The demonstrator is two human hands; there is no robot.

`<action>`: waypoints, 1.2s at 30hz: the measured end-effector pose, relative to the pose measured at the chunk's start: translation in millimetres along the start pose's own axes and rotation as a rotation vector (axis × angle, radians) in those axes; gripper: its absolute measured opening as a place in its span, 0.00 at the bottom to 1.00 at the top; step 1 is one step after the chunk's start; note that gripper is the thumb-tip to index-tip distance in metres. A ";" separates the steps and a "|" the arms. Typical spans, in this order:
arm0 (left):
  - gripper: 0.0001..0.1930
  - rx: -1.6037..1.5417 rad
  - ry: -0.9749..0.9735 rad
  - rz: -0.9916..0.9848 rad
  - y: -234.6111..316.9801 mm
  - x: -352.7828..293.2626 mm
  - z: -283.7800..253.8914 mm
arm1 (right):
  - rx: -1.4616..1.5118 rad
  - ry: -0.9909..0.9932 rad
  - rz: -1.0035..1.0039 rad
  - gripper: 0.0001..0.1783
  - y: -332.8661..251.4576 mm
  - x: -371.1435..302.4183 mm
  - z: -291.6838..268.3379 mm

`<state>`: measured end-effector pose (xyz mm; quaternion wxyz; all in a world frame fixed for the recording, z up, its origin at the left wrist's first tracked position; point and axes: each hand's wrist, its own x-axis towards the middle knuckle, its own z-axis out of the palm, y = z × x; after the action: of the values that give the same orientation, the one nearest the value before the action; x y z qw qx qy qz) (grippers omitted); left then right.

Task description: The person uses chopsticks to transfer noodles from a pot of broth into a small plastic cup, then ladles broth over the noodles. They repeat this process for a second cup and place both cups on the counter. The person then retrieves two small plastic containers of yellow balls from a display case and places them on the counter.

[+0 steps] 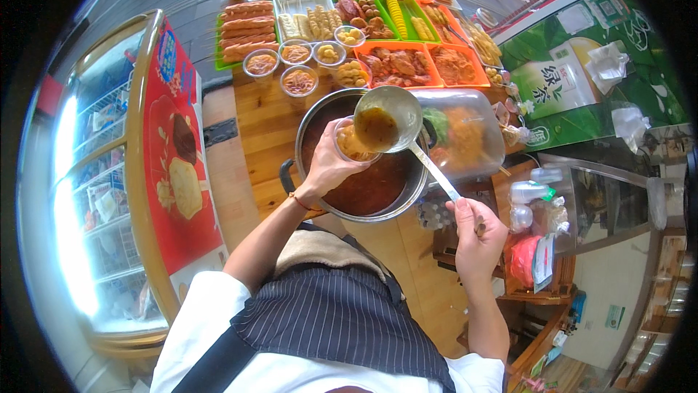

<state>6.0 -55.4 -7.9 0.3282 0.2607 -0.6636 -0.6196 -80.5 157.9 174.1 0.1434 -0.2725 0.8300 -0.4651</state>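
Over a large steel pot [367,193] of reddish-brown broth, my left hand [327,164] is wrapped round a clear plastic cup [351,142] with pale yellowish food in it. My right hand [476,229] grips the handle of a metal ladle [435,169]. The ladle's bowl, with brown broth in it, is tilted at the cup's rim and hides part of the cup. Whether the two touch I cannot tell. Just beyond the pot, several filled clear cups [299,82] stand on the wooden table [254,131].
Trays of skewers and sausages [247,29] fill the far table, with orange trays of red sauced food [398,66] nearer. A clear lidded container [465,131] sits right of the pot. A glass-fronted freezer [109,175] stands left; stacked plastic cups [527,191] are at right.
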 end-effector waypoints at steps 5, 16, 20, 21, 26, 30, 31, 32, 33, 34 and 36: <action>0.41 -0.064 0.018 0.022 2.0 0.5 -1.7 | -0.070 0.018 -0.164 0.13 -0.3 -3.1 3.0; 0.41 -0.032 0.025 0.006 9.8 -0.2 -10.5 | 0.376 0.047 0.241 0.14 12.1 20.0 -12.2; 0.42 -0.034 0.061 0.044 15.9 1.9 -19.9 | 0.517 0.060 0.291 0.15 30.4 32.4 -17.2; 0.42 -0.053 0.077 0.053 17.9 4.2 -23.4 | 0.512 0.060 0.291 0.15 37.1 35.4 -16.7; 0.43 -0.124 0.100 0.072 32.2 12.0 -45.6 | 0.148 0.101 0.087 0.14 80.6 50.9 6.7; 0.43 -0.099 0.171 0.134 42.1 19.4 -69.2 | -0.364 0.131 -0.423 0.10 108.2 53.2 33.3; 0.43 -0.145 0.199 0.113 42.8 23.1 -73.5 | -0.483 0.104 -0.523 0.09 112.6 52.6 35.9; 0.42 -0.185 0.193 0.163 42.6 23.3 -79.3 | -0.603 0.071 -0.611 0.08 116.4 52.4 39.2; 0.42 -0.142 0.217 0.154 41.5 25.3 -85.8 | -0.740 0.066 -0.768 0.10 119.9 53.3 43.0; 0.42 -0.114 0.235 0.180 39.5 27.0 -93.0 | -0.819 0.049 -0.850 0.11 123.1 52.2 46.8; 0.41 -0.098 0.266 0.164 31.5 28.8 -104.6 | -0.980 0.011 -0.982 0.12 128.7 47.5 55.9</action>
<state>68.6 -142.2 28.4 0.4748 0.2690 -0.6024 -0.5825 -132.6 145.1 36.0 -0.2275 -0.6473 0.7258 -0.0493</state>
